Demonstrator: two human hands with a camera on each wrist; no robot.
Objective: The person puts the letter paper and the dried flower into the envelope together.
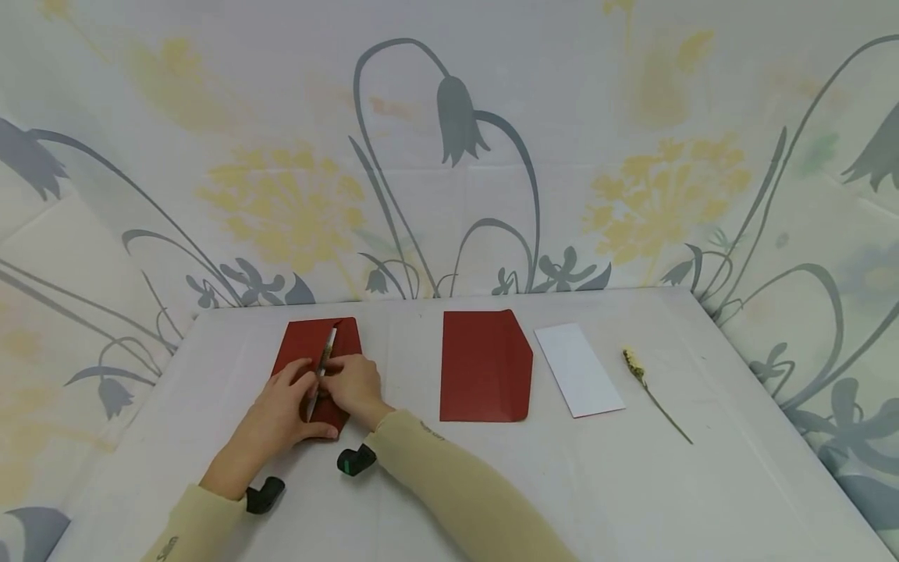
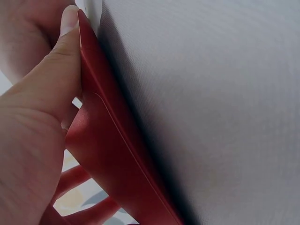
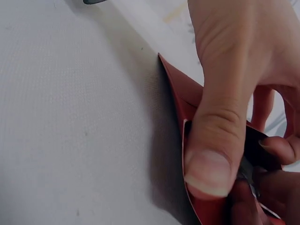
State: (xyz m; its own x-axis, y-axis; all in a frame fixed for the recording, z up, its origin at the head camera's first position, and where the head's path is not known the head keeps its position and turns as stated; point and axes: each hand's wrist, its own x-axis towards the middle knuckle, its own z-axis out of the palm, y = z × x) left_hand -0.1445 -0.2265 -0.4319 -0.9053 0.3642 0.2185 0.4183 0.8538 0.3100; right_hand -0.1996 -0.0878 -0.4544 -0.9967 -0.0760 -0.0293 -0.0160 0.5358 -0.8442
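On the left part of the table lies a red envelope (image 1: 300,342) with both hands over it. A narrow white card (image 1: 330,341) with yellowish bits stands slanted in its opening, seen nearly edge-on. My left hand (image 1: 281,406) holds the envelope from the left; its thumb (image 2: 68,51) lies along the lower edge in the left wrist view, the fingers beyond the paper. My right hand (image 1: 357,386) grips the envelope's right side, with the thumb (image 3: 213,159) inside the open edge in the right wrist view. The fingers hide the card's middle.
A second red envelope (image 1: 485,367) lies flat at mid-table, its pointed flap toward the right. Beside it are a white card (image 1: 579,371) and a dried flower stem (image 1: 653,398) with a yellow head. Black wrist cameras (image 1: 265,496) sit below the hands. Flower-patterned cloth (image 1: 449,195) hangs behind.
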